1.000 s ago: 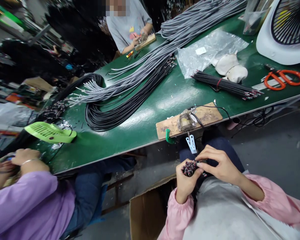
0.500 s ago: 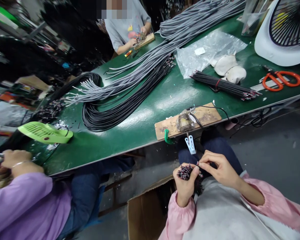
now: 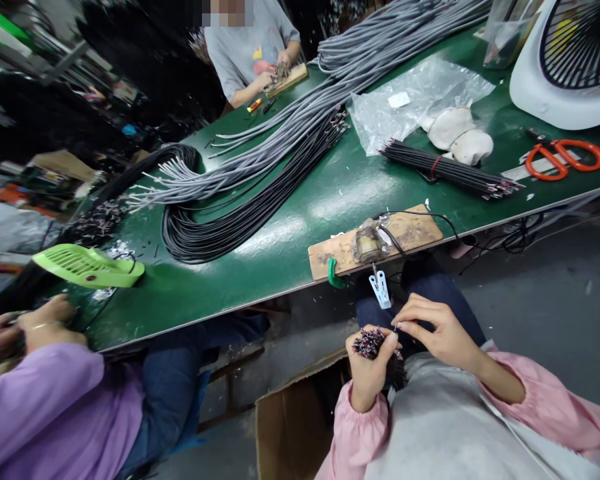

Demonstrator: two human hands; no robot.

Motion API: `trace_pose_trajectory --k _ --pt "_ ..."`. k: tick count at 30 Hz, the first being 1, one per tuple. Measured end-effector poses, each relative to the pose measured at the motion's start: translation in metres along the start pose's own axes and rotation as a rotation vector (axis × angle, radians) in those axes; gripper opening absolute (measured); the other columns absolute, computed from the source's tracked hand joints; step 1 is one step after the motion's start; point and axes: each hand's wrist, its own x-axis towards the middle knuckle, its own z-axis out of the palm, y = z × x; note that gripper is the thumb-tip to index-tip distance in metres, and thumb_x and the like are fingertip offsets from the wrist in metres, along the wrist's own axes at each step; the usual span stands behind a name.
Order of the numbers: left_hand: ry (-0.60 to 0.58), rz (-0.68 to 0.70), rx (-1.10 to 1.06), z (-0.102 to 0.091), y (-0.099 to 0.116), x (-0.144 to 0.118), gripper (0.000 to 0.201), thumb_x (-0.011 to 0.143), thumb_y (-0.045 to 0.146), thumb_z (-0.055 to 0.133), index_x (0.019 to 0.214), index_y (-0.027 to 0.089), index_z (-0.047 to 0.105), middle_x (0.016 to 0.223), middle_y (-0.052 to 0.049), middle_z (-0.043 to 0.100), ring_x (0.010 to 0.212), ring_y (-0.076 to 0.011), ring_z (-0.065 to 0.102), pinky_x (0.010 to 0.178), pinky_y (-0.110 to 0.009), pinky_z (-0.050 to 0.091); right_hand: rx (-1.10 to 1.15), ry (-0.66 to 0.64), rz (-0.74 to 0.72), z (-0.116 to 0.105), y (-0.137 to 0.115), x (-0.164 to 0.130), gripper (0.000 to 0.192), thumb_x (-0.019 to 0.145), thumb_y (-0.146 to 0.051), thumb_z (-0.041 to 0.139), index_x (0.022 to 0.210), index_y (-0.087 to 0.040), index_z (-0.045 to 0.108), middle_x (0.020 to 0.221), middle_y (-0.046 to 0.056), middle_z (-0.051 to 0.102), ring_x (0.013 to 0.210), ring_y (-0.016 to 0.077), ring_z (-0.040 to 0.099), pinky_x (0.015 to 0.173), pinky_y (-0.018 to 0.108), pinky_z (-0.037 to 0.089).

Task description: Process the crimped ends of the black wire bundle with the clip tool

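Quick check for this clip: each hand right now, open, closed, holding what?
Left hand: closed around a bundle of dark wires.
Right hand: closed in a pinch, apparently on a single wire end.

Held wire bundle (image 3: 370,343): black, ends mixed red and whitish. Tied wire bundle (image 3: 460,175): black, red band (image 3: 435,168), reddish tips. Tabletop (image 3: 280,257): dark green. Long cables (image 3: 260,157): grey, whitish ends. Looped cables (image 3: 220,241): black. Scissors (image 3: 557,145): orange handles. Board (image 3: 417,227): light brown, blotched darker. Clip (image 3: 380,291): pale blue. Large fan (image 3: 535,100): white housing, black grille. Slotted device (image 3: 87,265): lime green. Wearer's sleeves (image 3: 360,420): pink; apron (image 3: 445,427): light grey. Neighbour's top (image 3: 45,393): purple. Shirt opposite (image 3: 230,60): grey, yellow-and-red print.
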Motion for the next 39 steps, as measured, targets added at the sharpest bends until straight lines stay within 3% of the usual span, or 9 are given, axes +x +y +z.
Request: trace_pose_trajectory --k 4,7,13,15,19,24,32,35,39 --pt "0.028 0.016 0.07 0.0 -0.001 0.001 0.012 0.073 0.02 0.067 0.065 0.013 0.063 0.054 0.002 0.06 0.045 -0.0108 0.055 0.05 -0.023 0.047 -0.06 0.005 -0.021 0.002 -0.002 -0.001 0.014 0.087 -0.021 0.053 0.081 -0.017 0.065 0.077 0.007 0.064 0.074 0.0188 0.054 0.075 0.035 0.042" --pt "0.041 0.049 0.1 0.0 -0.004 0.003 0.007 0.072 0.018 0.068 0.067 0.014 0.064 0.058 0.002 0.061 0.05 -0.0107 0.055 0.054 -0.023 0.047 0.006 0.011 0.084 0.005 -0.002 -0.001 0.017 0.088 -0.025 0.051 0.08 -0.016 0.062 0.078 0.006 0.06 0.075 0.0182 0.053 0.076 0.033 0.041" --pt "-0.01 0.169 0.098 -0.002 -0.007 0.008 0.006 0.068 0.013 0.072 0.067 0.016 0.067 0.065 0.0 0.064 0.06 -0.0127 0.058 0.06 -0.024 0.046 0.61 -0.176 0.442 0.01 0.014 -0.002 0.026 0.081 -0.04 0.059 0.079 -0.014 0.057 0.071 0.001 0.053 0.066 0.0128 0.05 0.061 0.024 0.04" --pt "-0.036 0.217 0.109 -0.004 -0.006 0.01 0.007 0.067 0.011 0.072 0.068 0.016 0.067 0.067 0.0 0.065 0.061 -0.0133 0.059 0.06 -0.025 0.046 0.685 -0.205 0.488 0.009 0.018 0.001 0.028 0.078 -0.041 0.062 0.078 -0.013 0.058 0.068 0.0 0.053 0.062 0.0114 0.049 0.059 0.023 0.039" --pt "-0.041 0.314 0.165 -0.008 0.0 0.013 0.01 0.066 0.008 0.073 0.068 0.016 0.067 0.066 -0.001 0.065 0.061 -0.0137 0.06 0.06 -0.025 0.046 0.475 -0.149 0.399 0.0 0.015 0.013 0.023 0.081 -0.036 0.06 0.079 -0.013 0.062 0.073 0.002 0.059 0.068 0.0136 0.053 0.064 0.025 0.041" --pt "0.008 0.378 0.229 -0.009 0.005 0.013 0.012 0.066 0.007 0.072 0.07 0.016 0.067 0.068 -0.001 0.066 0.062 -0.0144 0.06 0.06 -0.026 0.046 0.064 0.047 0.186 -0.005 0.0 0.013 0.017 0.085 -0.027 0.055 0.08 -0.014 0.067 0.078 0.005 0.064 0.073 0.0161 0.057 0.067 0.028 0.043" --pt "0.018 0.457 0.371 -0.007 0.005 0.007 0.012 0.067 0.006 0.071 0.073 0.016 0.066 0.07 -0.002 0.066 0.062 -0.015 0.06 0.06 -0.027 0.046 -0.231 0.193 -0.056 0.01 -0.008 -0.005 0.006 0.082 -0.014 0.06 0.082 -0.017 0.066 0.074 0.003 0.067 0.068 0.0155 0.058 0.072 0.032 0.041" --pt "0.075 0.462 0.384 -0.006 0.006 0.009 0.011 0.068 0.007 0.07 0.073 0.016 0.065 0.07 -0.002 0.065 0.062 -0.0146 0.06 0.06 -0.027 0.046 -0.33 0.248 -0.142 0.017 -0.004 -0.008 0.008 0.082 -0.011 0.059 0.083 -0.017 0.064 0.074 0.004 0.067 0.067 0.0156 0.057 0.072 0.033 0.04" --pt "0.12 0.461 0.367 -0.006 0.008 0.011 0.011 0.069 0.006 0.07 0.072 0.016 0.066 0.068 -0.001 0.065 0.061 -0.0141 0.059 0.06 -0.027 0.046 -0.288 0.256 -0.05 0.016 0.0 -0.008 0.009 0.084 -0.015 0.057 0.084 -0.017 0.066 0.078 0.004 0.068 0.07 0.0164 0.058 0.073 0.033 0.04"
